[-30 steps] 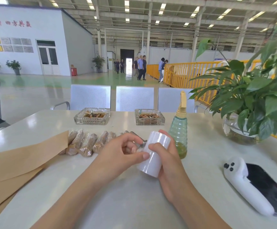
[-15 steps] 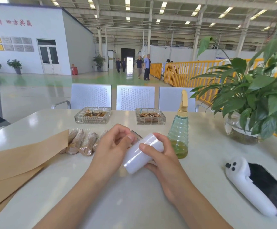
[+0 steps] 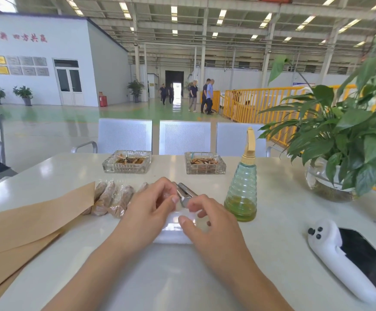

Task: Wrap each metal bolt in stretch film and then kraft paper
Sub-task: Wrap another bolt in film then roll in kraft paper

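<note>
The roll of stretch film [image 3: 173, 230] is lying on the table [image 3: 272, 243] between the two hands, on its side. The left hand [image 3: 146, 212] is reaching over its far-left end with fingers curled, and the fingertips seem to be pinching a loose edge of clear film, though that is hard to make out. The right hand [image 3: 207, 223] is sitting at the near-right end of the roll, thumb pressing on its top and the other fingers arching over the far end; whether they are gripping it is unclear. The hands are close together but not touching.

Just beyond the fingertips, bare metal bolts [image 3: 185, 194] are lying on the table. Left of the left hand, a row of film-wrapped bolts [image 3: 113, 198] is lying beside a stack of kraft paper [image 3: 32, 225]. Right of the right hand, a green spray bottle [image 3: 242, 187] is standing upright. Farther right, a white controller [image 3: 339, 261] is lying next to a dark phone [image 3: 366, 254].
</note>
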